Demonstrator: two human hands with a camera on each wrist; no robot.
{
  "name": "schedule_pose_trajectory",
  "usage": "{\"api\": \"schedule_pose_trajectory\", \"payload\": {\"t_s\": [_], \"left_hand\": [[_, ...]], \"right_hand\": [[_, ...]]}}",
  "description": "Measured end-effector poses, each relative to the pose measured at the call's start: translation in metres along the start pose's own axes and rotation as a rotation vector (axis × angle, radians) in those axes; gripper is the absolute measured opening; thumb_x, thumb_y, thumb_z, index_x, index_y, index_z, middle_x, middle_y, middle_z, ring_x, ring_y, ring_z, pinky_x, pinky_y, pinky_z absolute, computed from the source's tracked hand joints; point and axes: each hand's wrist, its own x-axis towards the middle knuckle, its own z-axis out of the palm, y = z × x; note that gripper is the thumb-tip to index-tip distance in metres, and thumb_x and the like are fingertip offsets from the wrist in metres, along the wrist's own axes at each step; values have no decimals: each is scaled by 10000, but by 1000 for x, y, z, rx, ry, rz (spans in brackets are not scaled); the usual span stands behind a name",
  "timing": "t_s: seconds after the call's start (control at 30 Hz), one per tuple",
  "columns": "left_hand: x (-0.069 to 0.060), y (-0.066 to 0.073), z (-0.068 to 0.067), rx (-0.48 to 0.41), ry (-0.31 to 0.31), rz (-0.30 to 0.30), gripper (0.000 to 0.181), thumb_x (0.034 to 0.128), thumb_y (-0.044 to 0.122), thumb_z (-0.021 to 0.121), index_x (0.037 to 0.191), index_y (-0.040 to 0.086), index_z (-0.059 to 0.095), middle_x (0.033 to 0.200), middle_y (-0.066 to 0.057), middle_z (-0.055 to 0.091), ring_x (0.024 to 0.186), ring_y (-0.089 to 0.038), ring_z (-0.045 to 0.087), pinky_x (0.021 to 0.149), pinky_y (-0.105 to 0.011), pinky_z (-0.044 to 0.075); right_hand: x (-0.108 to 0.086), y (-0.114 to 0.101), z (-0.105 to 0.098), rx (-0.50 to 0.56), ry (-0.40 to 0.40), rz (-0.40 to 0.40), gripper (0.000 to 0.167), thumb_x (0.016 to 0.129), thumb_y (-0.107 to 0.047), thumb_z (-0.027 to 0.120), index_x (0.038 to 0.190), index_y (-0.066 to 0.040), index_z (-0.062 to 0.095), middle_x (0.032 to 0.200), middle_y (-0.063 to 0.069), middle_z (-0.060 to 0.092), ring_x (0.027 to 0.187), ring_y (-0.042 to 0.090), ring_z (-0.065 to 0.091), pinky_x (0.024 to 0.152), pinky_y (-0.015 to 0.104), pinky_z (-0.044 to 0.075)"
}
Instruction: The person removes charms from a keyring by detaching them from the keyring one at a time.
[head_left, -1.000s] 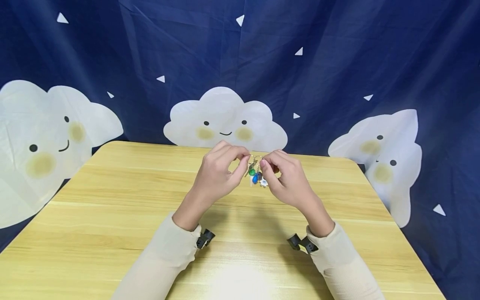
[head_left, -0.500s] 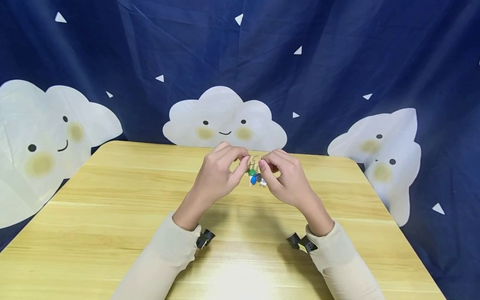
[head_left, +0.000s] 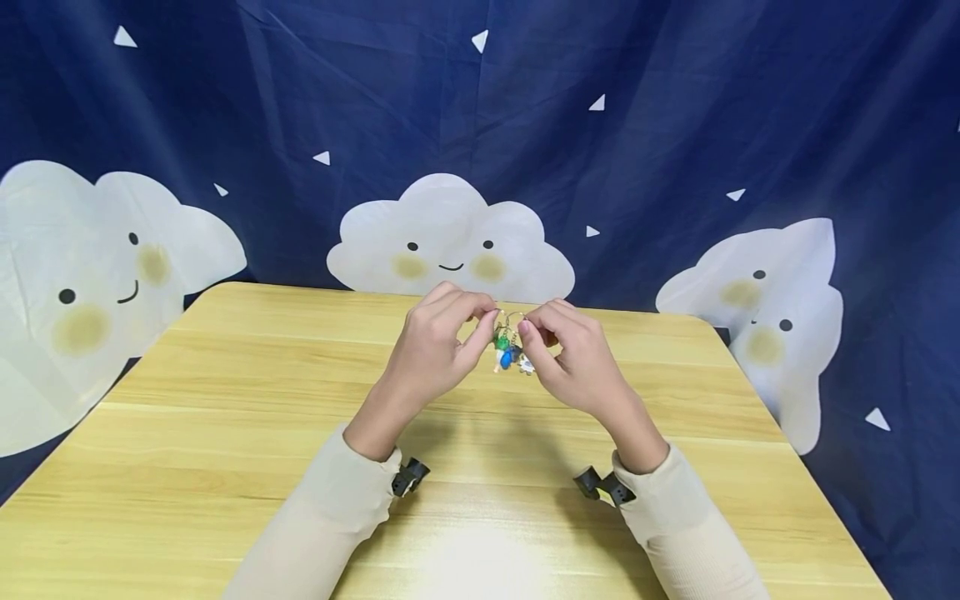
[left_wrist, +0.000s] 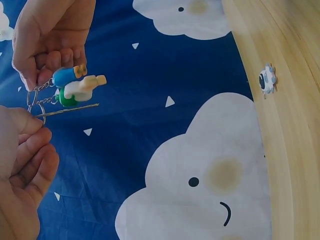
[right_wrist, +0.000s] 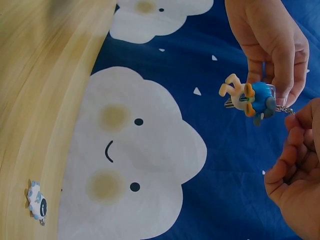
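Note:
Between the two hands, thin metal key rings (left_wrist: 36, 106) are linked or overlapping; I cannot tell which. My left hand (head_left: 438, 342) pinches a ring between thumb and forefinger on the left. Opposite it, my right hand (head_left: 573, 354) pinches a ring the same way. From the rings dangle a blue figurine charm (left_wrist: 66, 77) with orange feet and a green-and-white figurine charm (left_wrist: 75, 94), both on short chains. A thin metal piece (left_wrist: 70, 110), seen edge-on and perhaps a key, also hangs there. The fingertips partly hide the rings.
A white and light-blue charm (left_wrist: 268, 79) with a dark face lies on the wooden table (head_left: 300, 400), beyond the hands. Behind the table hangs a dark blue curtain (head_left: 450, 100) printed with smiling clouds.
The dangling charms have swung and turned slightly leftward, and the ring between the fingers shows as a wider arc. Both hands stay almost in place.

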Motion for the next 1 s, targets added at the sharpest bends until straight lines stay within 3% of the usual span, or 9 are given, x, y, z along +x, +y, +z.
{"api": "schedule_pose_trajectory", "payload": {"t_s": [0.27, 0.67, 1.0], "left_hand": [[0, 0, 0, -3, -2, -4, 79, 954, 48, 662, 941, 12, 732, 856, -73, 737, 784, -205, 593, 639, -281, 487], [0, -1, 1, -1, -2, -5, 71, 949, 39, 667, 937, 16, 732, 860, -69, 737, 784, -201, 587, 640, -274, 480], [-1, -3, 1, -3, 4, -8, 84, 957, 45, 652, 941, 12, 728, 850, -72, 731, 789, -206, 595, 653, -280, 494]], "right_hand": [[0, 0, 0, 2, -4, 4, 162, 961, -54, 585, 808, -60, 637, 731, 7, 570, 670, 123, 509, 548, 349, 457], [-1, 1, 0, -4, -10, -1, 161, 959, -56, 583, 805, -62, 630, 727, 4, 560, 649, 174, 517, 568, 284, 428], [-1, 2, 0, -8, -16, -7, 160, 954, -52, 580, 803, -63, 630, 710, -3, 528, 660, 148, 508, 564, 314, 446]]}}
